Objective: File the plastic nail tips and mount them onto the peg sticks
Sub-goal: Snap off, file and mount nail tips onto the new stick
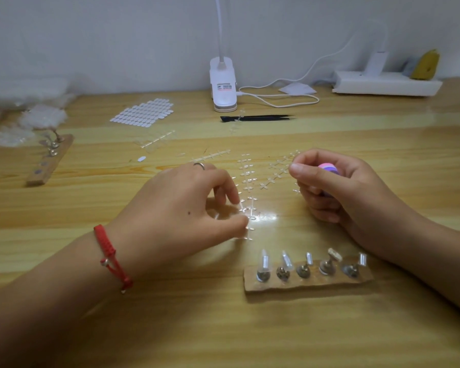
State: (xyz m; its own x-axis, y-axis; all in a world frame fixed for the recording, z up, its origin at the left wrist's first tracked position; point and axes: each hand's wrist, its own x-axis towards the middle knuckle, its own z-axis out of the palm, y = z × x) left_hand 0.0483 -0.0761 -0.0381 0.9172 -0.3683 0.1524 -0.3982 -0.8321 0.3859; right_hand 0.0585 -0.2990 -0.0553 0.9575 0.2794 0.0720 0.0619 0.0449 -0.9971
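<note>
Nail tip strip (246, 181), clear plastic with tips branching off a thin spine, lies on the table (250, 335) just beyond the peg block (308, 284) and runs straight away from it. My left hand (186, 208) is over the end of the strip nearest the peg block. Its thumb and forefinger are curled in and pinch the strip there, and the other fingers are bent above the wood. My right hand (337, 192) is beyond the peg block's right end, fingers wrapped round a pink and purple file block (328, 168). Only the top of it shows, between my thumb and forefinger.

The peg block is a flat wooden slab with five peg sticks (303, 269) in a row. Clear tips stand on four of them, as far as I can tell. The fourth from the left shows a pale pad at its top.

Farther beyond the peg block a second strip (279, 168) lies slanted, close to my right thumb. Well beyond it, toward the wall, are black tweezers (258, 118), a white clip lamp (223, 86) and a sheet of oval tabs (144, 112). Far to the left of the peg block lies another wooden block (51, 160). I wear a red cord bracelet (112, 256) on my left wrist.
</note>
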